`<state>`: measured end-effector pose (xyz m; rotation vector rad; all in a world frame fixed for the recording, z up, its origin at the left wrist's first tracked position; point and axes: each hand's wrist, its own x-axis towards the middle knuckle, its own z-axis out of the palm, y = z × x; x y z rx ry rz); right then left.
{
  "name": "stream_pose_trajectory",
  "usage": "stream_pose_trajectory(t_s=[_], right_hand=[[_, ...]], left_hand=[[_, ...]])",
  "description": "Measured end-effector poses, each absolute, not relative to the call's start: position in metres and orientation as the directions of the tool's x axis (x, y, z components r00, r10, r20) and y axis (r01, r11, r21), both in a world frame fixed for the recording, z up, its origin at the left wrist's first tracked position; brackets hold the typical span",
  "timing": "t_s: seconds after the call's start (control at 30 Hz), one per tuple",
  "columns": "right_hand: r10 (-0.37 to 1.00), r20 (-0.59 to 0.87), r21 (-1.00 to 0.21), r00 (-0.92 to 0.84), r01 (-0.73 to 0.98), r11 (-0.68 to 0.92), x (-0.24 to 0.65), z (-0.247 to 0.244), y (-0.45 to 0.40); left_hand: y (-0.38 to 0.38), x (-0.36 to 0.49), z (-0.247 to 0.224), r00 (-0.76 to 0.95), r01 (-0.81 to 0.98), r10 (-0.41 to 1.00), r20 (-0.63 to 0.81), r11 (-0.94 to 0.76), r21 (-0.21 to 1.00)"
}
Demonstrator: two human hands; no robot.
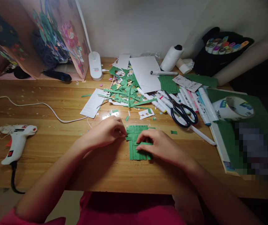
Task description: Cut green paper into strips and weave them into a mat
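Observation:
A small mat of green paper strips (137, 153) lies on the wooden table in front of me, its strips crossing over and under one another in the upper part. At its left edge, the fingers of my left hand (111, 129) are pinched at the end of a crosswise strip. My right hand (158, 143) rests over the mat's right side, with a green paper strip (148, 144) between its thumb and fingers. The lower part of the mat shows lengthwise strips side by side. My right fingers hide part of the weave.
Green paper scraps (126, 86) are heaped behind the mat. Black-handled scissors (184, 114) lie on several markers to the right, near a tape roll (233, 107). A glue gun (17, 140) lies at left. A white cable (42, 103) crosses the table.

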<state>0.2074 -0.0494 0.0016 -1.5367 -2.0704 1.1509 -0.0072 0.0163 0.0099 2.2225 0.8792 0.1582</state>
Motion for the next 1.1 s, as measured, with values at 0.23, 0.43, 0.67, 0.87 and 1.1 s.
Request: stream_pose_trajectory(t_s=[0.23, 0.43, 0.67, 0.87, 1.1], right_hand=[[0.910, -0.121, -0.726, -0.397, 0.660, 0.192, 0.205, 0.004, -0.050], [0.917, -0.101, -0.768, -0.387, 0.616, 0.176, 0.205, 0.000, -0.047], [0.916, -0.101, -0.821, -0.388, 0.553, 0.144, 0.207, -0.005, -0.046], [0.915, -0.086, -0.825, -0.395, 0.543, 0.157, 0.202, -0.008, -0.046], [0.922, -0.051, -0.777, -0.385, 0.596, 0.206, 0.196, -0.006, -0.049]], left_hand=[[0.013, -0.004, 0.015, 0.695, 0.636, 0.685, -0.220, -0.441, 0.634], [0.008, -0.001, 0.012, 0.678, 0.670, 0.711, -0.184, -0.497, 0.551], [0.008, 0.000, 0.011, 0.688, 0.664, 0.707, -0.163, -0.522, 0.536], [0.009, 0.000, 0.008, 0.691, 0.653, 0.706, -0.154, -0.519, 0.552], [0.009, -0.002, 0.004, 0.692, 0.635, 0.706, -0.151, -0.495, 0.593]])
